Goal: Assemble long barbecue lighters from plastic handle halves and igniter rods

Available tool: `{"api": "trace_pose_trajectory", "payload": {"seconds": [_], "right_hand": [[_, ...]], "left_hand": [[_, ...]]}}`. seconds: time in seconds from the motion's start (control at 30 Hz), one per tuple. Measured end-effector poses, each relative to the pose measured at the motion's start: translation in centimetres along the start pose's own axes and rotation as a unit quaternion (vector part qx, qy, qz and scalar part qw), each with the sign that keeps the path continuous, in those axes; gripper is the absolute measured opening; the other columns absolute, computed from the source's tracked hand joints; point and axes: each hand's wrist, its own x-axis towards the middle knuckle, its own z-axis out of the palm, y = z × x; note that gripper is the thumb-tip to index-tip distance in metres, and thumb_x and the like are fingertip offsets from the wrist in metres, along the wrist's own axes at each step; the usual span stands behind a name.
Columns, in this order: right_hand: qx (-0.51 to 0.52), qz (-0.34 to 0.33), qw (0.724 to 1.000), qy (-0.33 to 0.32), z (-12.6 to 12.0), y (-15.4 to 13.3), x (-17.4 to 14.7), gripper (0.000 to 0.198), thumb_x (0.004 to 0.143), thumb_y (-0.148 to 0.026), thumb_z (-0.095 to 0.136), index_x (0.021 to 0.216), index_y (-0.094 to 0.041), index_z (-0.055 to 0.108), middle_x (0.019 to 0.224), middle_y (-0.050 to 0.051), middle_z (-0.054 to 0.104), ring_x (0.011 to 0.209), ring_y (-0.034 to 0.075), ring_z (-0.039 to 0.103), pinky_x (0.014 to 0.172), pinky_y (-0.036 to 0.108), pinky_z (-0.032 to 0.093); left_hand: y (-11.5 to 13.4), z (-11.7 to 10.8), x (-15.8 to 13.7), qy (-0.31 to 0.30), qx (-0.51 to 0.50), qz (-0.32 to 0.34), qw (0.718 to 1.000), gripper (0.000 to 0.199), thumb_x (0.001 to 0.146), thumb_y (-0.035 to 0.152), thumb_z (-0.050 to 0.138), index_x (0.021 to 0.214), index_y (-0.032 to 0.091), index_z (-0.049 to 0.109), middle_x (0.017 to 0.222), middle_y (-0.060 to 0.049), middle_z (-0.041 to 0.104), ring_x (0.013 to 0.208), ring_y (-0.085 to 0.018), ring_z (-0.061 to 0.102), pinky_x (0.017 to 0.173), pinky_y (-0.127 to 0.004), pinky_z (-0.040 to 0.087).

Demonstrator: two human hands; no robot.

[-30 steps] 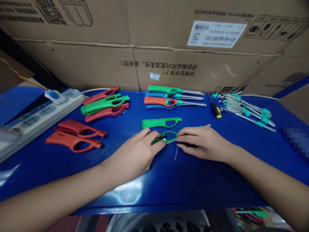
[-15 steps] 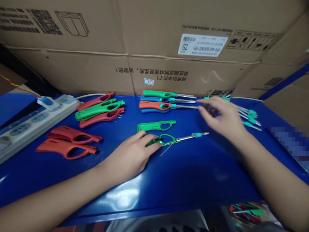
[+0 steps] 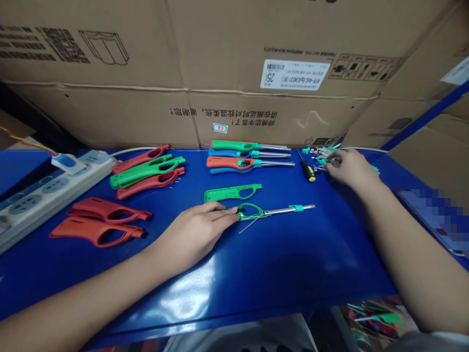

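My left hand [image 3: 201, 230] lies over the handle end of an opened green gas lighter [image 3: 252, 213], its fingers closed on it. The lighter's metal tube points right and carries a teal piece [image 3: 298, 208] near the tip; a thin wire hangs below. Just behind it, a loose green handle half [image 3: 223, 193] shows its inner side. At the back right, my right hand [image 3: 353, 170] has its fingers bent together in a pile of small clear and teal parts [image 3: 322, 154]. What they pinch is too small to make out. A yellow-and-black screwdriver [image 3: 307, 168] lies left of that hand.
Several assembled lighters [image 3: 234, 164] lie at the back middle. Red handle shells [image 3: 97, 232] and green ones [image 3: 144, 174] sit at the left, beside a white power strip [image 3: 54, 188]. A cardboard box [image 3: 146, 112] walls the back; a blurred flat device [image 3: 428, 215] lies far right.
My right hand has moved right, away from the assembled lighters, to the small parts, and the screwdriver has come into sight. My left hand stays on the green lighter. The view has shifted slightly.
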Motion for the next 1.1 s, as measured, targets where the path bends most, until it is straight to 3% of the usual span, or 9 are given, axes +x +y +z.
{"api": "trace_pose_trajectory", "payload": {"seconds": [0.17,0.37,0.73,0.97,1.1], "right_hand": [[0.017,-0.013,0.999,0.031,1.3,-0.5,-0.1,0.03,0.088,-0.033,0.062,0.108,-0.014,0.072,0.107,0.02,0.064,0.092,0.032,0.063,0.072,0.039,0.047],[0.034,-0.014,0.998,0.051,2.8,-0.8,0.3,0.027,0.086,-0.03,0.062,0.106,-0.015,0.07,0.113,0.018,0.063,0.101,0.033,0.063,0.083,0.043,0.052],[0.073,-0.04,0.993,0.079,2.6,-0.6,0.6,0.013,0.086,-0.025,0.056,0.094,-0.018,0.063,0.11,0.016,0.062,0.103,0.032,0.061,0.086,0.043,0.051],[0.072,-0.017,0.995,0.061,2.0,0.2,0.8,0.025,0.075,-0.039,0.075,0.08,-0.019,0.06,0.092,0.018,0.066,0.089,0.033,0.062,0.075,0.044,0.049],[0.066,0.004,0.997,0.033,2.0,0.3,0.9,0.021,0.074,-0.033,0.074,0.069,-0.021,0.057,0.073,0.014,0.063,0.075,0.032,0.062,0.066,0.042,0.047]], "left_hand": [[0.3,-0.3,0.1,0.005,0.006,-0.007,1.0,0.03,0.101,0.015,0.046,0.124,0.015,0.066,0.111,-0.01,0.074,0.1,-0.023,0.068,0.082,-0.034,0.061],[0.1,0.0,-0.1,0.007,0.013,-0.008,1.0,0.029,0.102,0.017,0.046,0.124,0.016,0.065,0.112,-0.009,0.073,0.1,-0.023,0.068,0.082,-0.034,0.061],[0.2,0.3,-0.1,0.026,0.024,0.014,0.999,0.027,0.102,0.02,0.047,0.121,0.016,0.066,0.118,-0.007,0.073,0.104,-0.024,0.067,0.088,-0.039,0.06],[0.1,0.3,-0.1,0.022,0.031,0.012,0.999,0.028,0.102,0.021,0.046,0.121,0.016,0.066,0.12,-0.008,0.073,0.106,-0.024,0.067,0.089,-0.04,0.059],[0.1,0.2,-0.1,0.02,0.027,0.011,0.999,0.028,0.102,0.021,0.046,0.121,0.016,0.066,0.12,-0.008,0.073,0.106,-0.024,0.067,0.089,-0.04,0.059]]}}
